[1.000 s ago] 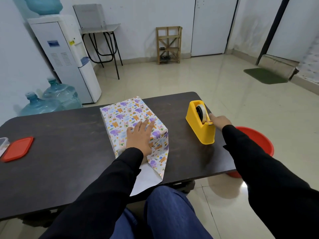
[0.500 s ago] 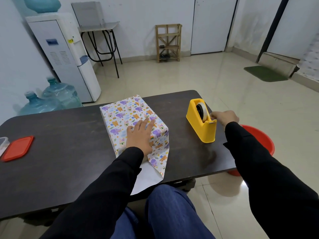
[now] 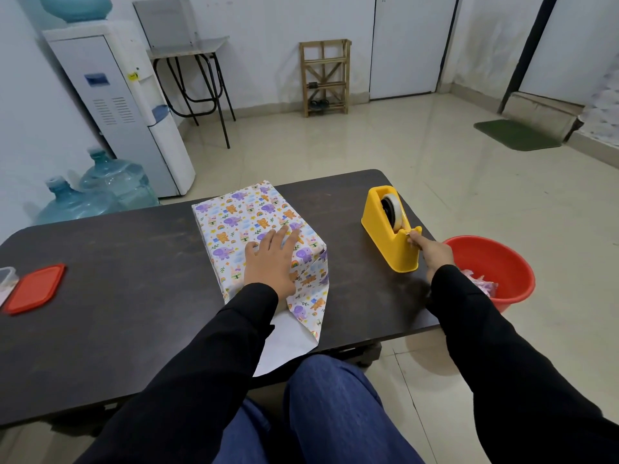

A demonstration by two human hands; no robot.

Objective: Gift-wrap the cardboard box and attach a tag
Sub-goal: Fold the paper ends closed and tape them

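While my left hand (image 3: 271, 262) lies flat on top of the box (image 3: 217, 262), fingers straight, it's prob pinning the paper (image 3: 234, 209) overlap. Box sits mid-bench (image 3: 117, 262), right under that palm. Right hand (image 3: 432, 251) is well off to the right, pinching the tape (image 3: 407, 232) end at the cutter of the yellow tape dispenser (image 3: 385, 249), near the bench's right edge. Handling, my guess: box is light cardboard, stiff enough to press on but slides easy. Paper is thin & slick and creases fast, so hold w/ a flat palm, not fingertips. Near-end flap (image 3: 311, 303) isn't folded yet and reaches past the near bench edge. Tape is sticky & floppy, so grip the tip only.
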